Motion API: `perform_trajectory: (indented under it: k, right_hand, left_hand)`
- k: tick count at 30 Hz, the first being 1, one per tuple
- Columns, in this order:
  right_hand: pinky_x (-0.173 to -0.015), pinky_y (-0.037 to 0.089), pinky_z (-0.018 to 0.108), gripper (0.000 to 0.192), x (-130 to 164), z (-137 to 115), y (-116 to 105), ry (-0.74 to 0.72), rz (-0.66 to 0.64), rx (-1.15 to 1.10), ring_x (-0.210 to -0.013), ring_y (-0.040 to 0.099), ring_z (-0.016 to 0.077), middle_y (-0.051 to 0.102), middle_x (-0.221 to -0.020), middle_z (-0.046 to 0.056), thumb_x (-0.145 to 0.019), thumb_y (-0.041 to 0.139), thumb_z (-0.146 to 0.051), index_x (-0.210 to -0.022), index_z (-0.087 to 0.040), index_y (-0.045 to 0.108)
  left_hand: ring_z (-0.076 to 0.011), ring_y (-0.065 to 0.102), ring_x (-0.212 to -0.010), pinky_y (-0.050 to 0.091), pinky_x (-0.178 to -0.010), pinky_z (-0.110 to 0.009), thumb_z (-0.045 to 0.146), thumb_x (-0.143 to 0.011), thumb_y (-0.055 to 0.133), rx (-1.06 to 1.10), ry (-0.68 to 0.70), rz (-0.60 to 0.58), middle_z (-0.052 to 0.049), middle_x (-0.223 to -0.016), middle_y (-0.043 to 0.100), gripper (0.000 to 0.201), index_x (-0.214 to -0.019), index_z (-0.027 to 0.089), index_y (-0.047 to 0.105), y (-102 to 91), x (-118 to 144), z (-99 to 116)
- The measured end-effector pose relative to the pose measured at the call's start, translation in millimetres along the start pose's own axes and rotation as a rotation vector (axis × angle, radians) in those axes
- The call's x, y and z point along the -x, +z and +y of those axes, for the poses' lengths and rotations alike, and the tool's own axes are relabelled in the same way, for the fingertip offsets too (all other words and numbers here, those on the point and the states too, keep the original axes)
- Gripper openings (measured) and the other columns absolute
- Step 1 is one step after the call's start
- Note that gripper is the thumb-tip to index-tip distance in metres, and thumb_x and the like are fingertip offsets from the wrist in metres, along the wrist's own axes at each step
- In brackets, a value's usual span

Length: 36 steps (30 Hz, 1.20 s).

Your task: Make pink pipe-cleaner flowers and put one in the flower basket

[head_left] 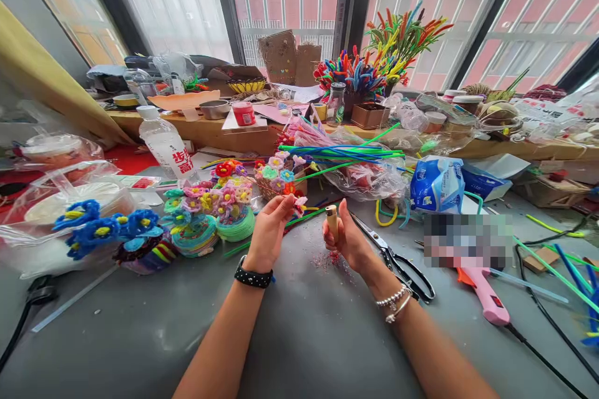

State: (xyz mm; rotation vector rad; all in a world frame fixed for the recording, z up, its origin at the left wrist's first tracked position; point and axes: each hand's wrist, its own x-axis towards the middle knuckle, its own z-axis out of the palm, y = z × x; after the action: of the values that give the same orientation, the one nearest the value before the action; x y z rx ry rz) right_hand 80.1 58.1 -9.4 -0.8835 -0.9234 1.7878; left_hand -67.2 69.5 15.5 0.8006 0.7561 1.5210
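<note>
My left hand [275,224], with a black band at the wrist, pinches a small pink pipe-cleaner flower [299,204] between thumb and fingertips. Across from it, my right hand [349,235] is wrapped round a tan lighter [332,223], held upright with the thumb raised beside its top. No flame shows. Below the right hand lies a scatter of red fluff [322,260] on the grey table [299,336]. Black-handled scissors [395,259] rest just right of that hand. Beyond the left hand stand little pots of pipe-cleaner flowers, among them a green one [235,224].
A pink glue gun [486,293] with its cord lies at the right. Blue flowers [107,227] and a clear bottle [163,143] stand left. Green and blue pipe cleaners [346,153] lie across plastic bags behind the hands, near a blue tissue pack [437,184]. A cluttered ledge runs below the windows.
</note>
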Motion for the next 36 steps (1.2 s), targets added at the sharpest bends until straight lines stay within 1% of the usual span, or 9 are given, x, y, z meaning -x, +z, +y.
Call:
perform_trajectory:
  k: [2, 4, 8, 10, 13, 17, 25, 29, 36]
  right_hand:
    - [-0.037, 0.017, 0.02, 0.061, -0.6, 1.9, 4.8, 0.027, 0.036, 0.004, -0.034, 0.026, 0.0044, 0.033, -0.037, -0.005, -0.068, 0.034, -0.069, -0.042, -0.015, 0.045]
    - [-0.037, 0.016, 0.02, 0.057, -1.2, 3.8, 8.7, 0.04, 0.043, -0.004, -0.034, 0.025, 0.0043, 0.033, -0.036, -0.006, -0.07, 0.036, -0.064, -0.04, -0.016, 0.042]
    - [-0.038, 0.02, 0.019, 0.053, -2.8, 8.2, 13.8, 0.048, 0.014, -0.022, -0.034, 0.031, 0.0048, 0.037, -0.038, -0.005, -0.072, 0.034, -0.059, -0.042, -0.016, 0.041]
    - [-0.037, 0.019, 0.019, 0.052, -3.9, 10.1, 15.4, 0.048, -0.003, -0.032, -0.033, 0.03, 0.0044, 0.036, -0.037, -0.005, -0.072, 0.034, -0.059, -0.042, -0.017, 0.04]
    - [-0.035, 0.01, 0.019, 0.055, -5.7, 12.0, 17.0, 0.054, -0.031, -0.046, -0.029, 0.019, 0.0027, 0.028, -0.034, -0.008, -0.07, 0.033, -0.065, -0.041, -0.017, 0.037]
    - [-0.034, 0.004, 0.021, 0.06, -7.9, 14.1, 18.6, 0.035, 0.026, -0.019, -0.027, 0.013, 0.0021, 0.021, -0.03, -0.009, -0.067, 0.033, -0.07, -0.038, -0.018, 0.032]
    - [-0.033, 0.005, 0.02, 0.056, -3.9, 14.7, 23.0, 0.008, 0.057, 0.008, -0.027, 0.012, 0.0021, 0.021, -0.031, -0.009, -0.073, 0.032, -0.061, -0.037, -0.018, 0.029]
    - [-0.032, 0.004, 0.019, 0.054, -3.4, 15.1, 22.3, -0.005, 0.089, -0.01, -0.028, 0.01, 0.0023, 0.019, -0.031, -0.009, -0.074, 0.03, -0.058, -0.037, -0.019, 0.028]
    - [-0.031, 0.005, 0.019, 0.052, -3.9, 15.8, 21.0, -0.015, 0.094, 0.005, -0.028, 0.009, 0.0025, 0.018, -0.031, -0.009, -0.074, 0.028, -0.055, -0.037, -0.019, 0.027]
  left_hand:
    - [-0.0057, 0.053, -0.065, 0.041, -0.064, -0.016, 0.026, -0.057, 0.071, -0.071, 0.083, 0.004, 0.003, -0.065, 0.061, 0.014, -0.062, 0.016, 0.064, 1.8, 1.6, 0.0]
    - [-0.0075, 0.053, -0.067, 0.041, -0.067, -0.019, 0.028, -0.058, 0.07, -0.138, 0.15, 0.003, 0.002, -0.066, 0.062, 0.014, -0.064, 0.016, 0.065, 3.3, 3.0, 0.3]
    - [-0.0097, 0.053, -0.068, 0.041, -0.068, -0.021, 0.027, -0.06, 0.069, -0.216, 0.209, 0.003, 0.002, -0.066, 0.062, 0.012, -0.064, 0.017, 0.066, 4.8, 3.8, 0.6]
    - [-0.0094, 0.053, -0.068, 0.04, -0.068, -0.02, 0.026, -0.061, 0.068, -0.243, 0.215, -0.006, 0.002, -0.067, 0.062, 0.01, -0.065, 0.017, 0.066, 4.7, 3.5, -0.3]
    - [-0.0086, 0.052, -0.069, 0.039, -0.069, -0.019, 0.026, -0.063, 0.067, -0.274, 0.224, -0.013, 0.002, -0.069, 0.062, 0.009, -0.067, 0.017, 0.066, 3.8, 2.7, -2.6]
    - [-0.0088, 0.052, -0.07, 0.039, -0.069, -0.019, 0.027, -0.063, 0.067, -0.286, 0.222, -0.01, 0.002, -0.07, 0.062, 0.011, -0.067, 0.017, 0.067, 3.5, 2.6, -5.6]
    - [-0.0085, 0.053, -0.068, 0.041, -0.068, -0.019, 0.026, -0.063, 0.067, -0.254, 0.194, -0.021, 0.002, -0.07, 0.063, 0.01, -0.067, 0.018, 0.066, 8.1, 5.2, -8.0]
    - [-0.0075, 0.054, -0.071, 0.04, -0.071, -0.018, 0.028, -0.063, 0.067, -0.227, 0.178, -0.007, 0.003, -0.071, 0.064, 0.01, -0.068, 0.018, 0.066, 7.8, 4.6, -8.4]
    - [-0.0078, 0.053, -0.07, 0.04, -0.07, -0.018, 0.028, -0.063, 0.067, -0.215, 0.166, -0.012, 0.002, -0.071, 0.063, 0.011, -0.068, 0.018, 0.066, 9.3, 6.0, -8.0]
